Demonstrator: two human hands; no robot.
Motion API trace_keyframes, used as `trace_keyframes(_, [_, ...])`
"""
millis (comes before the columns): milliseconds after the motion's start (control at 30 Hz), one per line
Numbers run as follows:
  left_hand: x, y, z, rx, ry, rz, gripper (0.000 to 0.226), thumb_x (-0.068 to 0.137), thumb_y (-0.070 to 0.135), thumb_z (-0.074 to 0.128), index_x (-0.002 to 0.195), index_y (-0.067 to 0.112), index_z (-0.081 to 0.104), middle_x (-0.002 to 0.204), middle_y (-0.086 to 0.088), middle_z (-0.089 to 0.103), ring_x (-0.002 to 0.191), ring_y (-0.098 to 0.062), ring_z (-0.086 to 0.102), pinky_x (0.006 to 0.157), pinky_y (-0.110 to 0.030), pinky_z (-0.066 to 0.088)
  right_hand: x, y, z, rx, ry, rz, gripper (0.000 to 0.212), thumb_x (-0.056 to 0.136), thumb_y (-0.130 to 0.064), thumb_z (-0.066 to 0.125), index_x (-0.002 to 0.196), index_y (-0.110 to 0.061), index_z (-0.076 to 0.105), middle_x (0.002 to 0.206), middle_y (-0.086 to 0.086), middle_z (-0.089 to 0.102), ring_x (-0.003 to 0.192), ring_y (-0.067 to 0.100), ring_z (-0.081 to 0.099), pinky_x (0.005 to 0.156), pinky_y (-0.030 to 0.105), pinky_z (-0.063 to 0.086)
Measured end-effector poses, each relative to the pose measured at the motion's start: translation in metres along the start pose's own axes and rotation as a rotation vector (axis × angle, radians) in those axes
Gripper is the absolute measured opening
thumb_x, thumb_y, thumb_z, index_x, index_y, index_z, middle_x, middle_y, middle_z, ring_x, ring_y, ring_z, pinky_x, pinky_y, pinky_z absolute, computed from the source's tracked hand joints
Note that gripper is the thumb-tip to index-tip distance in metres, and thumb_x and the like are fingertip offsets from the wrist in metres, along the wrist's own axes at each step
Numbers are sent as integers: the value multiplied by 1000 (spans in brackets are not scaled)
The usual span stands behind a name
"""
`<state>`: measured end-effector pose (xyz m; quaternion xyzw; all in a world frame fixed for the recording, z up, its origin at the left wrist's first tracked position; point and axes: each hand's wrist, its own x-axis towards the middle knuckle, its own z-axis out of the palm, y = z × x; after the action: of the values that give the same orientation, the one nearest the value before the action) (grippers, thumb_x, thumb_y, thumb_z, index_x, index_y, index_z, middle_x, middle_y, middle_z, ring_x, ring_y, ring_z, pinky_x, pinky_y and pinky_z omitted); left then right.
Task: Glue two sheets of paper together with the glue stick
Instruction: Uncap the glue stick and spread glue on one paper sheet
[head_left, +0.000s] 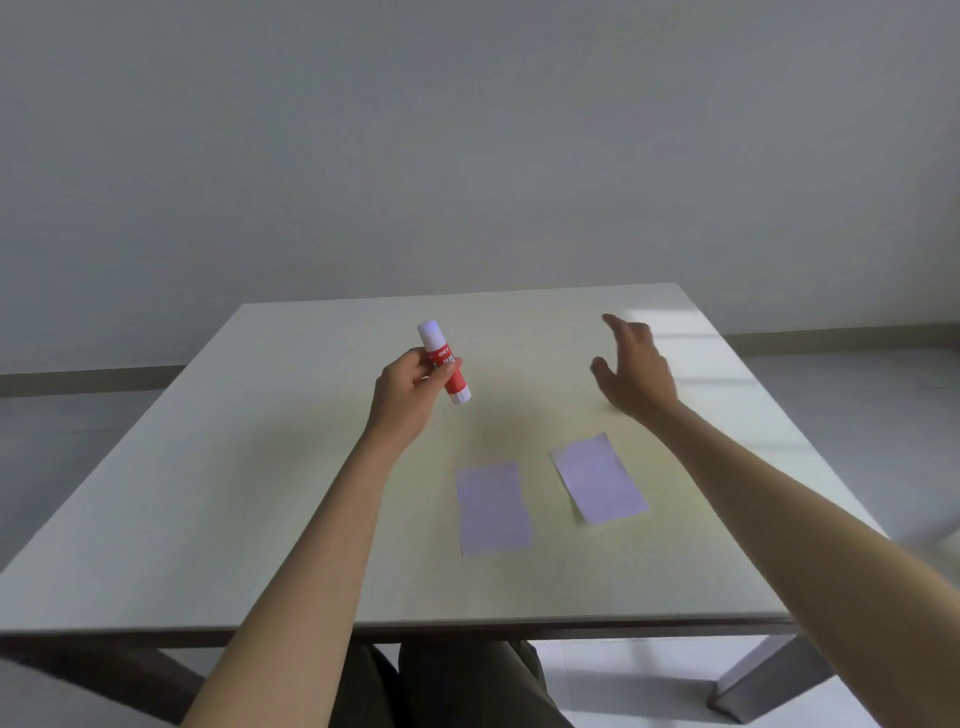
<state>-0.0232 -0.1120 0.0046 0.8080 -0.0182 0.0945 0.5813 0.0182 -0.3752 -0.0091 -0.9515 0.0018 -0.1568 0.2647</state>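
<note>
Barely begun, the gluing job stands at its opening step: the left hand (410, 387) holds the glue stick (444, 362) in the air above the surface (234, 467), fingers (415, 364) clamped around the red barrel, the stick tilted with one white end up and away and the other down toward the person. Whether the cap is on cannot be told from this view, though both ends look white and closed. No glue shows on either sheet.

Nearer the person and to the right of that hand, the two pale sheets lie flat and apart on the surface, the left sheet (492, 509) squared to the near edge, the right sheet (600, 478) turned at an angle just beside it. Neither is touched.

Farther right, the right hand (631, 369) hovers over the far part of the surface beyond the sheets, empty, fingers spread and slightly curled, the forearm reaching in from the lower right corner. It is blurred.

Left to do, by this evidence: uncap the stick if capped, coat one sheet, lay the other on it and press.
</note>
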Motion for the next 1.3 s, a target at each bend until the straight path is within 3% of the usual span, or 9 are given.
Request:
trace_keyframes(133, [3,25,18,-98,82,18,12,85,39,58,86,33,67,100,2,74,94,-19,65,78,-30,43,-16,-69,2,494,-338,-159,45,88,-37,62,128,-20,53,116,4,62,87,21,63,73,24,48])
trace_keyframes(233, [-3,29,31,-151,143,-6,26,84,39,58,96,18,70,98,-2,74,96,-22,68,88,-40,49,-34,-88,15,527,-298,-254,49,83,-25,70,127,-16,52,102,-4,57,76,16,60,67,8,45])
trace_keyframes(367, [-15,18,42,-205,163,-87,24,83,40,63,88,17,70,87,1,71,86,-17,66,87,-38,51,-51,-92,29,426,-76,-165,26,85,-26,66,106,-13,58,84,-3,60,69,23,55,62,33,44])
trace_keyframes(533, [-15,22,46,-663,195,-233,18,90,29,61,84,15,69,98,-6,74,101,-21,69,82,-30,54,-62,-85,35,263,19,-292,23,92,-26,56,110,-12,59,96,1,65,72,20,54,59,30,41])
trace_keyframes(633, [-17,28,48,-734,176,-217,14,90,24,61,86,12,67,95,-7,75,99,-20,70,84,-31,55,-64,-83,32,419,-49,-261,20,92,-20,57,107,-9,62,84,2,62,70,19,52,65,36,45])
trace_keyframes(833, [-24,31,45,-705,213,-166,20,92,22,56,78,11,65,77,0,77,91,-18,73,84,-31,52,-64,-79,21,786,-353,-217,21,95,-17,52,96,1,64,67,6,53,57,15,46,55,20,40])
trace_keyframes(967, [-29,30,42,-665,130,-104,24,93,22,55,74,11,65,83,-5,77,94,-20,72,87,-34,51,-66,-73,19,1049,-527,-138,26,97,-14,49,92,8,62,67,5,51,58,17,47,56,21,42])
trace_keyframes(1167, [-29,28,29,-660,-122,28,26,94,26,50,78,12,65,93,-8,76,103,-21,69,75,-25,51,-76,-73,27,1413,-707,-4,27,96,-15,46,79,-2,63,71,3,60,58,16,53,55,22,46])
trace_keyframes(1300, [-28,23,27,-696,-243,16,25,88,35,51,77,20,69,98,-6,76,107,-20,67,78,-31,45,-81,-74,32,1521,-813,20,34,93,-20,45,75,-12,72,70,2,59,56,15,53,56,22,47])
